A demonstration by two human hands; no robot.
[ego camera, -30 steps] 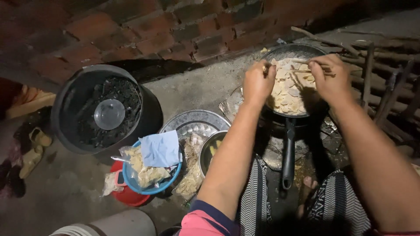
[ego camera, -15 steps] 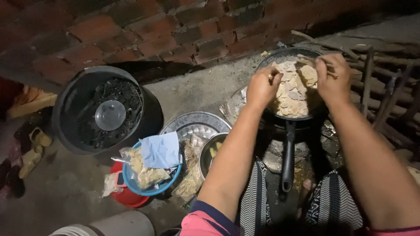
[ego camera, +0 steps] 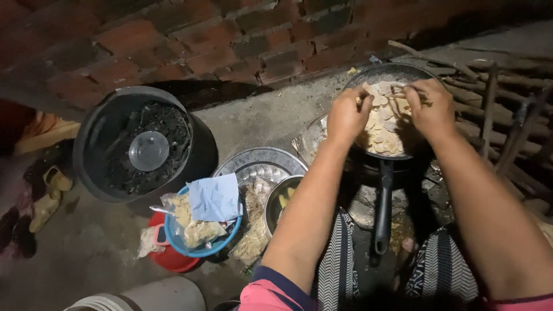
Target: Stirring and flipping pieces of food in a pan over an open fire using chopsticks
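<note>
Over the black frying pan (ego camera: pixel 385 151) I see both of my hands, side by side, with a small gap between them. My arms reach forward and up from the bottom of the view, and both wrists bend a little so the backs of the hands face me. My left hand (ego camera: pixel 347 117) is curled into a loose fist, with the fingers tucked down onto the pale flat chips (ego camera: pixel 385 124) that fill the pan; it looks like it pinches some of them, but I cannot tell for sure. My right hand (ego camera: pixel 431 109) is curled too, and its fingers are closed on a thin stick (ego camera: pixel 410 87) that lies across the food. The pan sits by the red brick wall (ego camera: pixel 230 40), and its long handle (ego camera: pixel 382 210) points back toward me, between my knees in striped cloth. To the left of my left arm there is a small metal bowl (ego camera: pixel 282 198) with yellow bits, and just beside it a round metal tray (ego camera: pixel 259 164). A blue bowl (ego camera: pixel 201 245) holds a plastic bag of chips and a light blue cloth (ego camera: pixel 214 197). Well apart on the left stands a big black bucket (ego camera: pixel 144 150) of charcoal with a clear lid on top.
</note>
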